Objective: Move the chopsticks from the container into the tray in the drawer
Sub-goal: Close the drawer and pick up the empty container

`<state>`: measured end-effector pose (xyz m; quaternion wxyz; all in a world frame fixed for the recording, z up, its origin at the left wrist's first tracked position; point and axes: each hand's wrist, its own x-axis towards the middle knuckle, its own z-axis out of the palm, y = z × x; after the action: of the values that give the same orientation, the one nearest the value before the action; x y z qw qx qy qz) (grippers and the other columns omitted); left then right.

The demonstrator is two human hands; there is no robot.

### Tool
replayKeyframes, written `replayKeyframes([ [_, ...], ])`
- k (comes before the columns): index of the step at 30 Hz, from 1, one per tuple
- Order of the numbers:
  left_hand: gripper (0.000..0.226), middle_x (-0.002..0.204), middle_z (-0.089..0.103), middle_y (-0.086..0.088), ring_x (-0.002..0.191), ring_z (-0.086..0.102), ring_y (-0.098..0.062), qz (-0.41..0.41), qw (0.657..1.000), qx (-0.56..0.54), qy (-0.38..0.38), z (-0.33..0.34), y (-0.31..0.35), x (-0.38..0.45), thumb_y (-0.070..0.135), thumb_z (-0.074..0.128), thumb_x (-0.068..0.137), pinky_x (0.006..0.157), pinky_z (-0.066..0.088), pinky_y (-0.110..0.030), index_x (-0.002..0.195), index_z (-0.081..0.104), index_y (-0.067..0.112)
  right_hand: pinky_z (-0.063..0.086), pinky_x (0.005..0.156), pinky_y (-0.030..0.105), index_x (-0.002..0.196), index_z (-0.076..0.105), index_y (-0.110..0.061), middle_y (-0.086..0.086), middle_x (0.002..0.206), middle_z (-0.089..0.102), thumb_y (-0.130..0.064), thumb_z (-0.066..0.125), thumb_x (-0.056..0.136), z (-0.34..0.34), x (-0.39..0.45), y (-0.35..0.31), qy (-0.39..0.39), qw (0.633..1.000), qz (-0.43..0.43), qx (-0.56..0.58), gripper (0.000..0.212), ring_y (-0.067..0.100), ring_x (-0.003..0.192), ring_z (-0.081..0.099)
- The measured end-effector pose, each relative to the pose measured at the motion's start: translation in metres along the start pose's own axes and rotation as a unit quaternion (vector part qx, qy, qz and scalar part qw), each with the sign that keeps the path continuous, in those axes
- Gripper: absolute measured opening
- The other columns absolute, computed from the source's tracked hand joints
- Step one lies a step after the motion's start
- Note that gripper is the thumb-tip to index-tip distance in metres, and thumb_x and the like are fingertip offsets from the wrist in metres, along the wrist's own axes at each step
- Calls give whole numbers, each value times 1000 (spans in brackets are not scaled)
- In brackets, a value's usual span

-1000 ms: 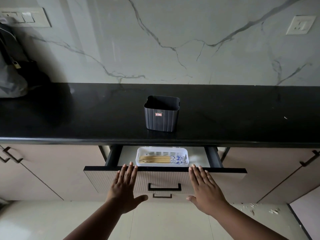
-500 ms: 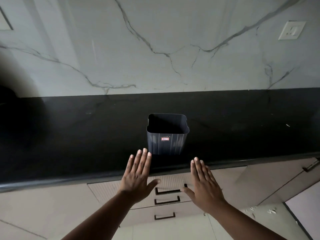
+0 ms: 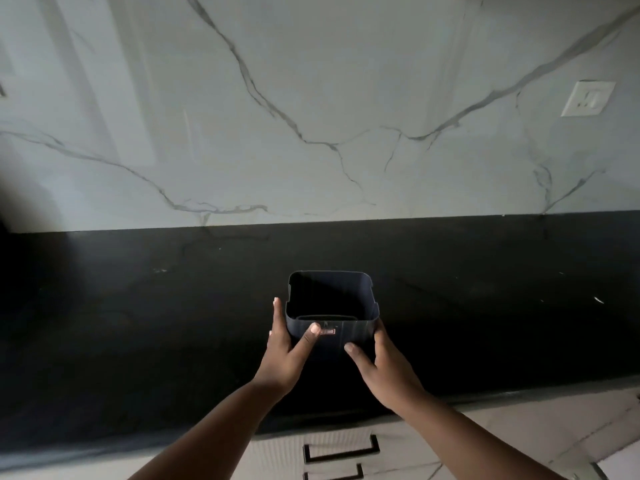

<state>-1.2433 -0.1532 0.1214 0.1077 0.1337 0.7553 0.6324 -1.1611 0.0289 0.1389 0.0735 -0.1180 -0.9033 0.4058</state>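
Dark container (image 3: 331, 308), one, empty; left hand (image 3: 285, 351), right hand (image 3: 384, 367) clasping sides.

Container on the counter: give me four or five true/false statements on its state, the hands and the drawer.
1. Both hands hold the container. True: left hand on its left side, right hand on its right.
2. Chopsticks stick out of the container. False: its visible interior is dark and shows none.
3. The container stands on the black countertop. True.
4. The drawer is pulled open. False: its front sits flush under the counter edge.
5. A wall socket shows upper right. True.
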Motion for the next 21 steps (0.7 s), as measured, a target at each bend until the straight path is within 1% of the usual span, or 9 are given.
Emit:
replayKeyframes([
  [3,109,147,46,1,128,49,-7,-14,991,-132,11,6,7,27,78,61,65,107,43,-34,152,16,32,46,88,24,150,12,-36,-11,142,50,-55,53,90,-1,35,7,-21,1000,-5,14,75,13,120,56],
  [6,65,129,60,5,108,61,2,-21,989,-143,42,11,17,58,72,48,80,79,52,-15,133,48,35,49,93,30,150,13,-35,-10,139,53,-55,52,90,-6,75,13,-52,998,-8,19,74,15,119,58],
  [10,55,115,66,6,92,67,4,-55,986,-140,67,18,28,94,61,47,83,62,52,-11,125,54,27,48,84,25,148,16,-33,-7,133,58,-57,50,90,-20,122,20,-86,996,-20,-2,72,16,115,61],
  [13,50,107,67,8,82,67,7,-80,986,-117,87,21,32,108,61,50,80,56,50,-8,118,55,30,50,86,29,147,18,-34,-8,131,59,-60,49,89,-28,146,25,-114,993,-32,-19,70,16,113,61],
  [16,47,99,72,18,84,65,13,-97,986,-95,96,20,34,110,66,50,76,59,48,-5,111,56,35,49,86,27,145,18,-40,-11,133,57,-75,44,81,-35,156,32,-163,986,-37,-12,78,14,115,59],
  [17,52,105,71,19,90,63,15,-99,987,-85,91,18,35,109,68,50,76,65,48,-4,115,56,35,47,88,27,145,17,-42,-12,136,55,-82,41,75,-39,157,34,-175,984,-36,-3,84,14,118,57],
  [19,73,138,55,12,119,51,9,-91,991,-52,86,12,36,108,71,45,77,95,42,-12,137,48,29,44,93,27,146,16,-44,-12,141,50,-92,36,64,-49,159,41,-177,984,-37,7,97,14,125,52],
  [20,82,150,42,8,133,39,1,-88,991,-30,93,7,39,108,71,42,78,108,31,-19,146,38,25,43,96,28,147,16,-44,-12,143,48,-94,33,61,-54,160,42,-168,985,-39,5,100,14,127,50],
  [21,86,155,31,7,140,29,-5,-89,991,-13,99,3,42,108,71,40,79,114,22,-25,150,30,24,42,98,28,147,17,-44,-11,145,46,-95,29,61,-59,162,45,-156,987,-48,1,102,14,129,49],
])
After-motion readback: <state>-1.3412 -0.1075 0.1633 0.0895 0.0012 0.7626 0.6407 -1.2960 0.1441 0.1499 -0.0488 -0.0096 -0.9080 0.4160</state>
